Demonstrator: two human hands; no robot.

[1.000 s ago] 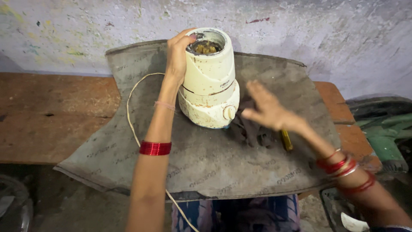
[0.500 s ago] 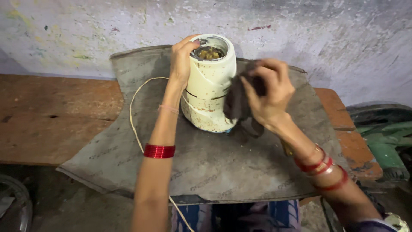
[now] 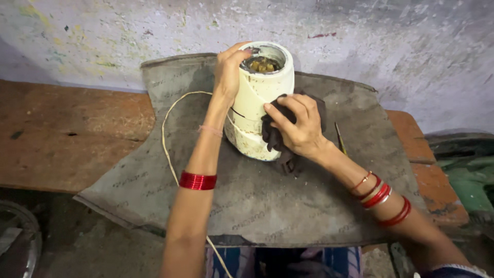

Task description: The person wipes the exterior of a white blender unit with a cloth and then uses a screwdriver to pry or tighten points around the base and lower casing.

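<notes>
a grey mat (image 3: 288, 206) is draped over a worn reddish wooden bench (image 3: 67, 139), its near edge hanging off the bench front, its far edge up against a stained, flaking pale wall (image 3: 154, 31). a thin cream cord (image 3: 165, 149) loops along the mat's left edge. near the mat's far edge stands a dirty white cylindrical appliance body (image 3: 260, 103), tilted a little, open top showing brownish metal parts inside. my left hand (image 3: 229, 69) has fingers curled over its top rim, clamping it. my right hand (image 3: 298, 126) presses a dark rag (image 3: 272, 136) flat against its side, fingers closed on the cloth. a slim yellow-handled tool (image 3: 339, 139) lies toward the mat's right edge.
</notes>
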